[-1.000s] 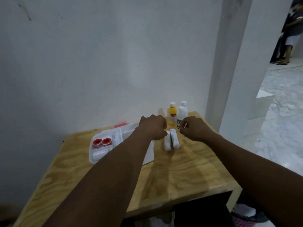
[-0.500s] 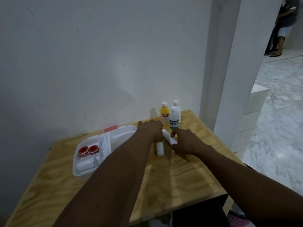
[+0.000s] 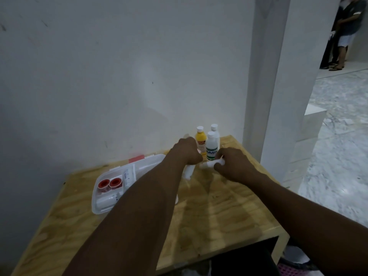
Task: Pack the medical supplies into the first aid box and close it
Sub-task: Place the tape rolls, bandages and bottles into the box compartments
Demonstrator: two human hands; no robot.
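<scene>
An open white first aid box [image 3: 103, 211] lies on the left of the wooden table [image 3: 219, 216], holding two red tape rolls [image 3: 109, 183] and a white roll. My left hand [image 3: 186, 151] grips one white bandage roll [image 3: 188, 172] that hangs below the fist. My right hand [image 3: 232, 163] holds a second white roll [image 3: 209, 163] sideways, just off the table. Behind my hands stand a yellow bottle [image 3: 201, 141], a white bottle with a green label [image 3: 211, 145] and another white bottle [image 3: 215, 129].
A white wall runs close behind the table, and a white pillar [image 3: 278, 96] rises just to its right. The table's right edge drops to a marble floor. People stand far off at the upper right [image 3: 346, 32]. A dark opening lies under the table front.
Both white rolls lay side by side on the table a second ago. Each hand has since picked one up; the right one is now turned sideways.
</scene>
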